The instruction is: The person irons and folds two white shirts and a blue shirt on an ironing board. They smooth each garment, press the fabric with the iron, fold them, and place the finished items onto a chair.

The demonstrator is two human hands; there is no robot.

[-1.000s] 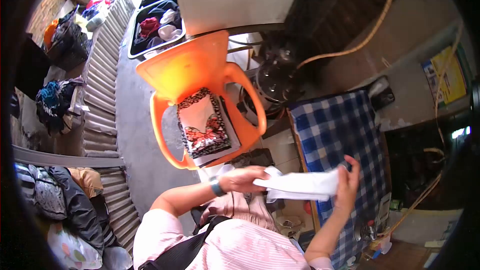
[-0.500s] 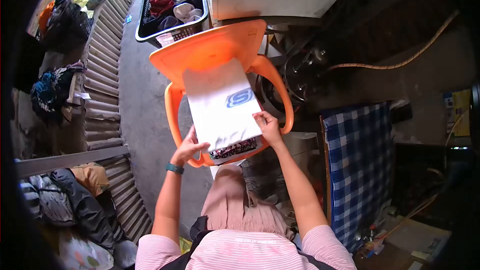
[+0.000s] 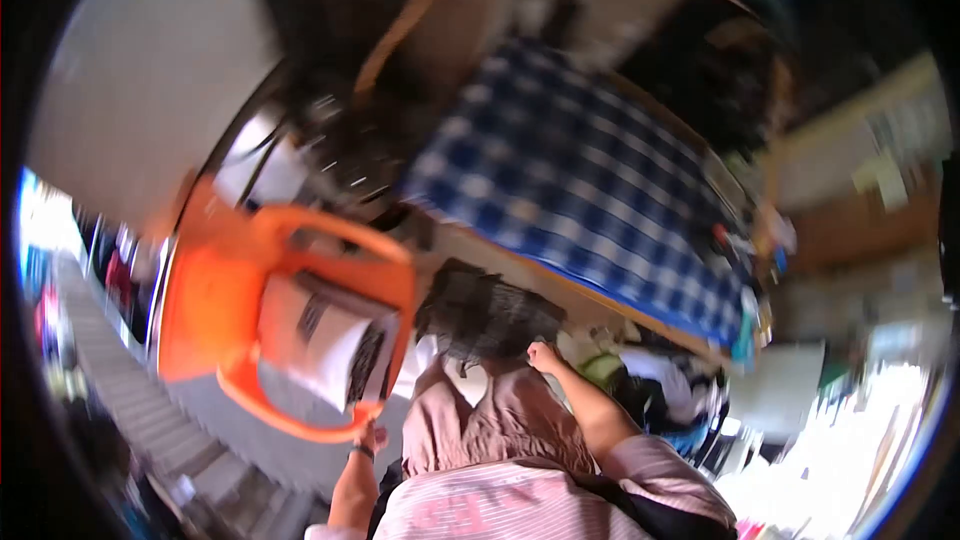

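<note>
Evidently the dark garment point(image 3: 488, 312) lies against the right hand point(image 3: 541, 355).

1. A single view from the person's head looks steeply down over their own striped chest and lap, close to both hands.
2. The frame is tilted, motion-blurred and ringed by a dark fisheye rim. The left hand point(image 3: 372, 435) sits low and left of centre, and the right hand point(image 3: 543, 355) is just right of centre.
3. The orange chair point(image 3: 225, 300) lies just beyond the left hand. The blue checked cloth point(image 3: 590, 180) lies farther off, beyond the right hand.
</note>
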